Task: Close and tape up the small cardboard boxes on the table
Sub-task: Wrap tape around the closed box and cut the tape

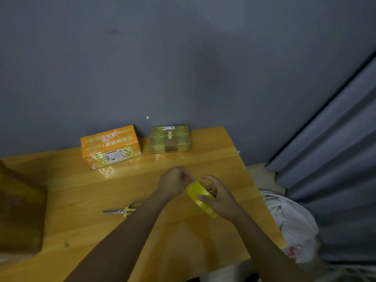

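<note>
White Chinese print on orange box [110,146], upside down, illegible; barcode label, digits unreadable.

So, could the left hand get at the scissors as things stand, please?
Probably yes, once it lets go. The left hand is at the tape roll with the right hand. The scissors lie on bare table beside the left forearm, with nothing between.
</note>
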A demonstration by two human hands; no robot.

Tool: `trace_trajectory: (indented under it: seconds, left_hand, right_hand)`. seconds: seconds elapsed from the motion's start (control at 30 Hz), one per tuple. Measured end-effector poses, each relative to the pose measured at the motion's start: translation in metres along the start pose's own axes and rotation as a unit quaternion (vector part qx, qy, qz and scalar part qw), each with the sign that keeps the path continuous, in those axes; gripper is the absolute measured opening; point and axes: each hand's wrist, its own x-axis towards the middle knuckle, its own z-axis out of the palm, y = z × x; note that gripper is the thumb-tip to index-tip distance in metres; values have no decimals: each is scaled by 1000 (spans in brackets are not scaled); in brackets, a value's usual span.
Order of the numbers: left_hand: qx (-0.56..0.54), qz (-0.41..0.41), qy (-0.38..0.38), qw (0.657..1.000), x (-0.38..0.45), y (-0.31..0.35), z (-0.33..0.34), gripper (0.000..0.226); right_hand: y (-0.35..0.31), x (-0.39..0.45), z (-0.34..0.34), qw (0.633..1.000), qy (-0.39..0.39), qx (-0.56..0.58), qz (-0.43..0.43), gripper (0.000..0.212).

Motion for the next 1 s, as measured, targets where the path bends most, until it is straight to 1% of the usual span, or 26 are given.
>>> trace_trajectory:
  seconds: [0.1, 0.17, 0.2, 0.23, 0.3, 0.33, 0.4, 0.5, 0.57, 0.63, 0.67, 0.73, 0.8, 0.87, 0.9, 0.93, 1.0]
  left_hand:
    - [-40, 10, 38, 998, 7, 2, 12, 21]
    - [-79, 23, 49, 995, 9, 5, 24, 22]
    - [-95, 32, 53, 994, 10, 6, 30, 23]
    - [-103, 46, 55, 992, 11, 7, 35, 23]
    - [-109, 63, 53, 991, 17, 8, 42, 22]
    - [-116, 59, 48, 990, 21, 8, 44, 21]
    - [-121, 44, 28, 991, 31, 8, 47, 18]
    - [-79, 24, -6, 997, 45, 5, 53, 17]
    - [-72, 22, -27, 997, 49, -2, 57, 14]
    - [-78, 34, -50, 995, 50, -13, 62, 12]
    - [-79, 35, -55, 995, 49, -19, 65, 11]
    - [-78, 39, -51, 995, 48, -29, 71, 10]
    - [-71, 37, -45, 996, 46, -42, 78, 10]
    - [-65, 17, -47, 997, 39, -58, 88, 8]
    - [-62, -1, -46, 997, 34, -67, 94, 8]
    - [-62, -23, -40, 997, 29, -74, 100, 8]
    - [-78, -62, -18, 995, 21, -89, 110, 9]
  right_hand:
    - [15, 1, -8, 999, 35, 18, 9, 64]
    - [27, 5, -20, 996, 90, 2, 27, 64]
    - [32, 7, -27, 992, 120, -22, 42, 67]
    - [37, 10, -35, 986, 146, -57, 59, 73]
    - [43, 16, -49, 973, 161, -148, 74, 82]
    - [46, 18, -51, 967, 156, -191, 67, 82]
    - [52, 21, -50, 950, 151, -267, 47, 74]
    - [63, 29, -41, 905, 182, -383, 37, 64]
    - [71, 35, -37, 889, 174, -419, 55, 65]
    - [80, 41, -34, 891, 147, -421, 83, 71]
    - [84, 42, -32, 899, 133, -407, 88, 75]
    - [92, 43, -26, 925, 110, -358, 63, 83]
    - [101, 36, -20, 954, 90, -284, 44, 93]
    - [113, 25, -15, 972, 53, -219, 66, 101]
    - [118, 17, -14, 972, 28, -220, 75, 98]
    - [124, 11, -13, 967, 9, -245, 73, 90]
    - [133, 2, -13, 951, 7, -307, 34, 64]
